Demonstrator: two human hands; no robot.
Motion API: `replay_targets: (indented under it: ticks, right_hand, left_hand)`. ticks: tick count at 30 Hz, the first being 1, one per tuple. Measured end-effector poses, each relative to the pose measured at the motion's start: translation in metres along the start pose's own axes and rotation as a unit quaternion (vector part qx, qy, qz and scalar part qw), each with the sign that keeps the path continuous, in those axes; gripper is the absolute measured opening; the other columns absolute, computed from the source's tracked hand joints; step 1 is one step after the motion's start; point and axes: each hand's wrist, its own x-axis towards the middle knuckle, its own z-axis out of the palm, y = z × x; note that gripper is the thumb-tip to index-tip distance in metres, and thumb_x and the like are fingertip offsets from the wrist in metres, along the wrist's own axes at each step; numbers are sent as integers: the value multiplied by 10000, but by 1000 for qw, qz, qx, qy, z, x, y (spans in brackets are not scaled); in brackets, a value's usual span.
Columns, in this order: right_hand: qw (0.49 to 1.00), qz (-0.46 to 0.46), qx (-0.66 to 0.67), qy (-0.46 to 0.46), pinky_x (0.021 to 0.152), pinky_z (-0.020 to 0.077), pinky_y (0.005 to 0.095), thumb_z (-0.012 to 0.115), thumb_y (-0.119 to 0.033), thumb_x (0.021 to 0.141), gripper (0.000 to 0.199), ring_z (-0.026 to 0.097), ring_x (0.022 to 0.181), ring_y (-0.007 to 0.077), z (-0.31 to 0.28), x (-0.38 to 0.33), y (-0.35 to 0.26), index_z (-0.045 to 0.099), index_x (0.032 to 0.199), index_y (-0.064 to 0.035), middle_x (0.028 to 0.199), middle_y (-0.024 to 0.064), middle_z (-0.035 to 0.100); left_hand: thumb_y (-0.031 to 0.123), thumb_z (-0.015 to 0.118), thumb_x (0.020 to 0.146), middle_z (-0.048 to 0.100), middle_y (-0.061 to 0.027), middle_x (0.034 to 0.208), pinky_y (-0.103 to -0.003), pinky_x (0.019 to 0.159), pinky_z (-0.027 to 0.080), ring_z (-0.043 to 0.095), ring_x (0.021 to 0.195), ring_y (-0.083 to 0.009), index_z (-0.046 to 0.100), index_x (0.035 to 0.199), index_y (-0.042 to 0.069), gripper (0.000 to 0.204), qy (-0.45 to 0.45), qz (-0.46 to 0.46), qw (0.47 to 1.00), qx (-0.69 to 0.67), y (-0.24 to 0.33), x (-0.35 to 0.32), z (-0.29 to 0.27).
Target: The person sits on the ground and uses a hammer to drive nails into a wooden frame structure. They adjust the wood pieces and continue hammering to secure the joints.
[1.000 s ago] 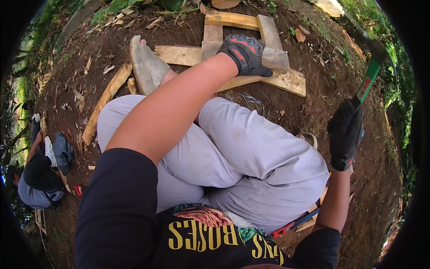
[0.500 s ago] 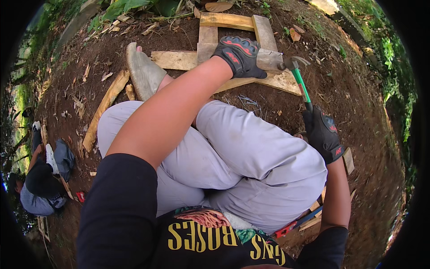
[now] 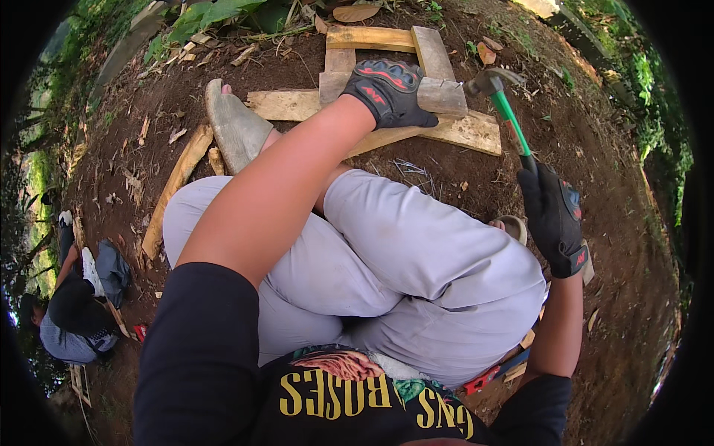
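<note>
The left hand (image 3: 390,95) clasps the wooden frame (image 3: 433,56), which extends ahead and to both sides of it. The right hand (image 3: 552,219) grips the hammer (image 3: 509,117), its head between the hands, just beside the frame. Loose nails (image 3: 411,171) lie behind the left hand.

Green-handled hammer (image 3: 509,115), slanted, metal head beside the wooden frame (image 3: 444,97), pale planks, on soil (image 3: 610,215)

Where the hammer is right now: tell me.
In the head view, the hammer is at upper right, gripped in the gloved right hand, its head close to the board under the left hand.
</note>
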Motion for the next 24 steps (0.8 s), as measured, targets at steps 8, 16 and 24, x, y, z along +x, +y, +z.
replay_targets:
  ticks: [8, 16, 24]
  right_hand:
    - [997, -54, -51, 22, 639, 503, 504, 626, -265, 1073, 245, 694, 764, 409, 39, -8, 25, 694, 1192, -62, 863, 187, 697]
    - [970, 132, 185, 89, 615, 482, 469, 583, -335, 1120, 284, 649, 663, 345, -21, 8, -21, 705, 1175, -85, 750, 160, 649]
    - [998, -32, -43, -12, 653, 507, 522, 611, -271, 1090, 233, 710, 762, 370, -11, 16, -3, 702, 1190, -82, 851, 169, 710]
  left_hand:
    - [742, 742, 826, 736, -191, 1279, -475, 1052, 559, 704, 1231, -355, 688, 1344, 62, 856, -11, 23, 1000, -6, 8, 6, -6]
    - [720, 744, 832, 726, -192, 1308, -485, 1050, 555, 698, 1242, -356, 683, 1358, 61, 845, 13, 7, 1000, -9, -5, 4, -1]
    - [716, 720, 856, 719, -199, 1321, -490, 1054, 552, 695, 1239, -366, 677, 1349, 58, 824, 8, -6, 1000, -8, -9, -2, -5]
